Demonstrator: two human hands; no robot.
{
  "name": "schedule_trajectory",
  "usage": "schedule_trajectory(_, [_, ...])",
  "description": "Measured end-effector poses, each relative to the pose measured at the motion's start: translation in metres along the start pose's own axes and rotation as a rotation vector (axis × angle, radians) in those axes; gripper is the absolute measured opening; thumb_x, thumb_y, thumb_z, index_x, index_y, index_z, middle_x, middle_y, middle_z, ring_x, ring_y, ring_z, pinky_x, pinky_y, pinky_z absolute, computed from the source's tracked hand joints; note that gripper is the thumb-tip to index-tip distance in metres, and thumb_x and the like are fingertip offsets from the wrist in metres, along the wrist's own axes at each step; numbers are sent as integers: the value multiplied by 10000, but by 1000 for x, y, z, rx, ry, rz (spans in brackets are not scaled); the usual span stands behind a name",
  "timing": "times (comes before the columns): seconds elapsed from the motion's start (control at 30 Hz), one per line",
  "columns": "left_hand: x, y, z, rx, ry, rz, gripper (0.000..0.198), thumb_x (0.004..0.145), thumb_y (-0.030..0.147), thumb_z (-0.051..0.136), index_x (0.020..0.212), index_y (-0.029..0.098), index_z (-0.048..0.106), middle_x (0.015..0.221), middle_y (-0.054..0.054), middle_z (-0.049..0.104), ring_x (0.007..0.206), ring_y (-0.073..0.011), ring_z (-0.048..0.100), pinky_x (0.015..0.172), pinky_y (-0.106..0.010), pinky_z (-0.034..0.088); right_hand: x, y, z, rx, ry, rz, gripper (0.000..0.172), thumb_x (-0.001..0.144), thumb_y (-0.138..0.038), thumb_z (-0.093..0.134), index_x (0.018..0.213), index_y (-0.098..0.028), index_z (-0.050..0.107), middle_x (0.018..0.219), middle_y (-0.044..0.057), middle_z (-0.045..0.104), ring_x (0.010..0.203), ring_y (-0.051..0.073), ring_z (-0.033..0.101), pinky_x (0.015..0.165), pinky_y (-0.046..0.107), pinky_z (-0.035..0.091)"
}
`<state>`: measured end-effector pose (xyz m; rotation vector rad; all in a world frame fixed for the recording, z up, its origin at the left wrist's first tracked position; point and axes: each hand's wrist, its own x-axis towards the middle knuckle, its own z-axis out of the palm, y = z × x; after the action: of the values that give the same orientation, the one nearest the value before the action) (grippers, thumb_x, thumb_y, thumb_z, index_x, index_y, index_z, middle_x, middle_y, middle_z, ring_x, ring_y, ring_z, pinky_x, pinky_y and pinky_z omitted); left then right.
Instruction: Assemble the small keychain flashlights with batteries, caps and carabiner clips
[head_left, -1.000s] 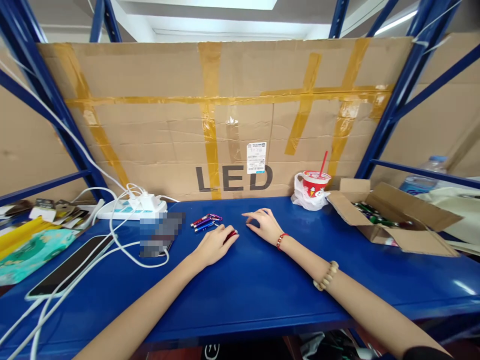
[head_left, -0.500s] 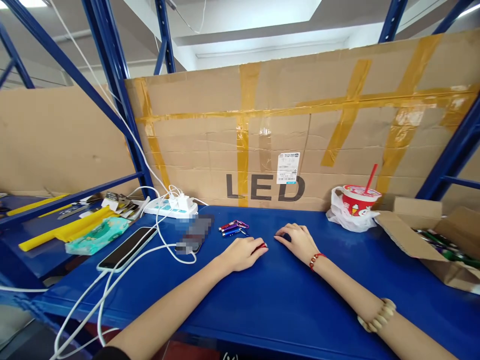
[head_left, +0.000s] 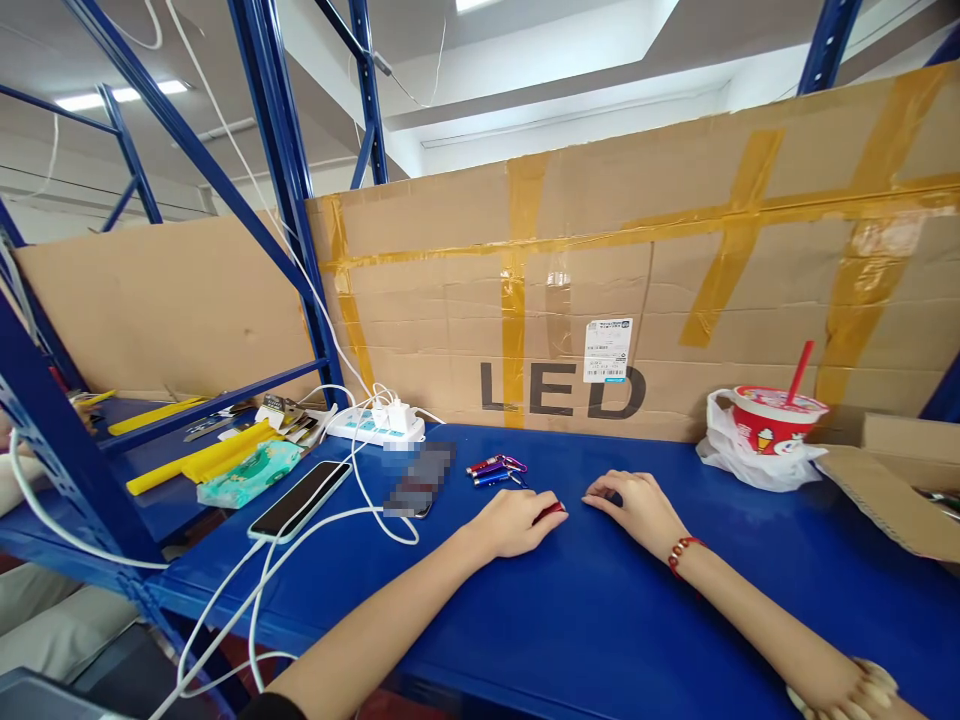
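My left hand (head_left: 517, 522) rests on the blue tabletop, its thumb and fingers closed around a small shiny red piece (head_left: 550, 511). Most of that piece is hidden, and its colour resembles the little lights nearby. Behind this hand lies a small group of keychain flashlights with clips: a red one (head_left: 487, 465) and a blue one (head_left: 491, 480), with a purple clip (head_left: 514, 463) among them. To the right, my right hand (head_left: 634, 508) touches the tabletop with fingers bent and thumb apart, holding nothing. A gap of bare blue surface separates the hands.
White cables run past a phone (head_left: 300, 500) and a blurred dark device (head_left: 424, 480) to a power strip (head_left: 375, 428). A red cup (head_left: 776, 420) in a plastic bag and an open carton (head_left: 889, 500) stand right. A large taped cardboard box (head_left: 442, 310) walls the back.
My view has turned left, so everything sits farther right and slightly lower in the picture. Both hands keep nearly the same pose and place on the table.
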<state>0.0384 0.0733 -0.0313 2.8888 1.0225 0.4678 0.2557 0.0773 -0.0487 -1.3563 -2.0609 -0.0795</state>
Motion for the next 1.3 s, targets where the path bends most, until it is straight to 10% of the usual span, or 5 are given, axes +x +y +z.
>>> schedule_trajectory(0.37, [0, 8, 2, -117, 32, -63, 218, 967, 297, 311, 951, 197, 504, 922, -31, 664, 833, -186, 645, 682, -247, 465, -5, -45, -4, 146, 172, -163, 337, 894, -449, 435, 810, -234, 681, 812, 16, 704, 794, 183, 643, 772, 340, 451])
schedule_trajectory(1.3, [4, 6, 3, -264, 79, -138, 168, 953, 287, 371, 832, 210, 459, 679, 39, 586, 637, -141, 591, 562, -207, 384, -5, -51, -7, 265, 152, -169, 241, 863, -335, 522, 722, -219, 679, 768, 14, 687, 724, 144, 634, 705, 271, 481])
